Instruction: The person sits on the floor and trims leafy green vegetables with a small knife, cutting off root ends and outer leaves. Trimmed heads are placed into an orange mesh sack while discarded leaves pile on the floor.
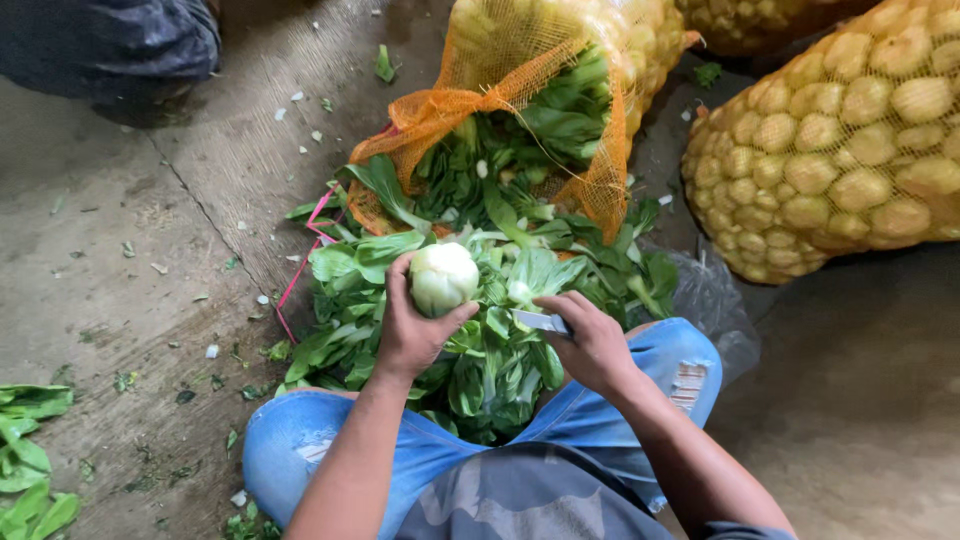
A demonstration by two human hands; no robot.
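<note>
Down low, seated on a grey concrete floor (130,260), knees in torn blue jeans (300,450) spread wide. Left hand (410,335) wrapped around a bok choy head (444,278), fingers closed at its pale cut base, which faces up toward the camera, leaves hanging down behind the palm. Right hand (592,345) clenched on a small knife (540,321), short blade pointing left toward the held vegetable, tip near but not touching it. Just below and between both hands, a loose pile of green bok choy (500,370), spilling out from an opened orange net sack (500,110) that lies behind it. Beside the pile on its left, a thin pink string (300,265) across the floor. At the right, well apart from the hands, a yellow net sack of potatoes (850,140). Near the left bottom corner, some trimmed green leaves (30,450); small leaf scraps scattered around. Under the right knee, a piece of clear plastic (710,300).
</note>
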